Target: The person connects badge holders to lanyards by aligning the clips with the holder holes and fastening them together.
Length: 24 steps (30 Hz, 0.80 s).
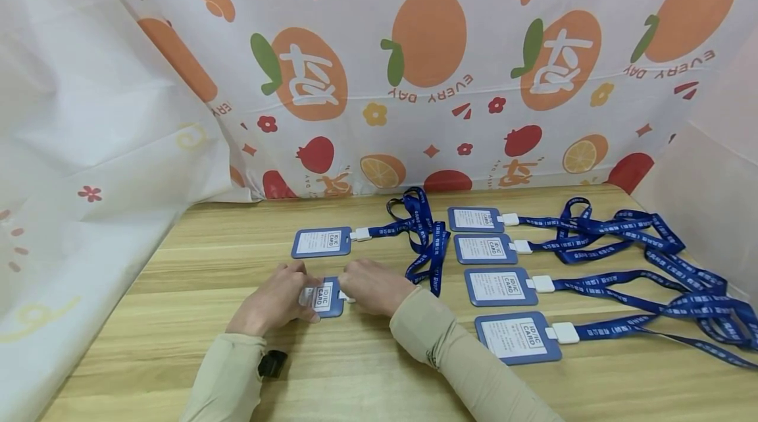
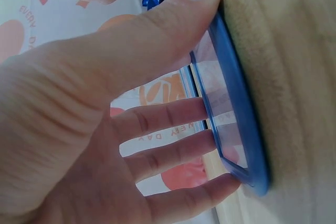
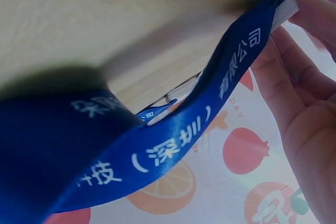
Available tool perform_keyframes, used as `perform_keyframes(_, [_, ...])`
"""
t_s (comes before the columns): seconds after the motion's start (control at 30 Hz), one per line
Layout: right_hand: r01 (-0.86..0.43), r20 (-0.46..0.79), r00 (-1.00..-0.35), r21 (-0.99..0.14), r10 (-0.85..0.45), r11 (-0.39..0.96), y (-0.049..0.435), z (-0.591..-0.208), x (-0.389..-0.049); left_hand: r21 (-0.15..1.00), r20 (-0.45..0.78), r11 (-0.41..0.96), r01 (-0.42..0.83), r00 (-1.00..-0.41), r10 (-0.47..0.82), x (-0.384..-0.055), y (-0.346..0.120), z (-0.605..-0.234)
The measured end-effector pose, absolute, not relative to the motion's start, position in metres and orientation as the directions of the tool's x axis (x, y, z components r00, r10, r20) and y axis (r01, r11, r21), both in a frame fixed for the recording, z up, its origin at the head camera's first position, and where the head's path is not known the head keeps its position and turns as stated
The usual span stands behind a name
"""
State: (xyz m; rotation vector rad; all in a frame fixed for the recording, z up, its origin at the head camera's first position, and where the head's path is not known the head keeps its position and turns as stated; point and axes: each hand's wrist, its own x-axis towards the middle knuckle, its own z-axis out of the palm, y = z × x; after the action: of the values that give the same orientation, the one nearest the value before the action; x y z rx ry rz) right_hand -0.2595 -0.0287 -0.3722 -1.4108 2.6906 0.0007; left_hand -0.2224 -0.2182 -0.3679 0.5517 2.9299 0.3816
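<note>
A blue ID card holder [image 1: 336,307] with a white printed card lies near the table's middle. My left hand [image 1: 274,300] holds its left part, the thumb on the near edge. In the left wrist view, several fingers spread to the opposite side of the blue frame [image 2: 244,114]. My right hand [image 1: 376,285] pinches the white clip [image 1: 346,298] at the holder's right end. From that clip a blue lanyard [image 3: 176,142] with white lettering curves across the right wrist view; in the head view the right hand and sleeve hide it.
Just behind lies another card holder [image 1: 322,242] with its bunched lanyard [image 1: 422,231]. Several more holders [image 1: 518,338] form a column at the right, their lanyards [image 1: 681,303] tangled toward the right edge. A fruit-printed curtain [image 1: 367,139] hangs behind the wooden table [image 1: 177,264].
</note>
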Motion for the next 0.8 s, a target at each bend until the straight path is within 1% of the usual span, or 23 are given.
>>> perform_keyframes(0.43, [-0.817, -0.091, -0.567, -0.061, -0.818, 0.573, -0.0294, -0.3724, -0.2597, 0.276, -0.086, 0.901, 0.334, -0.925, 0.37, -0.2228, -0.2175, -0.3675])
perform_keyframes(0.8, [-0.817, -0.096, -0.568, -0.052, -0.817, 0.574, -0.0291, -0.3719, -0.2591, 0.275, -0.077, 0.897, 0.347, -0.922, 0.38, -0.2227, -0.2189, -0.3686])
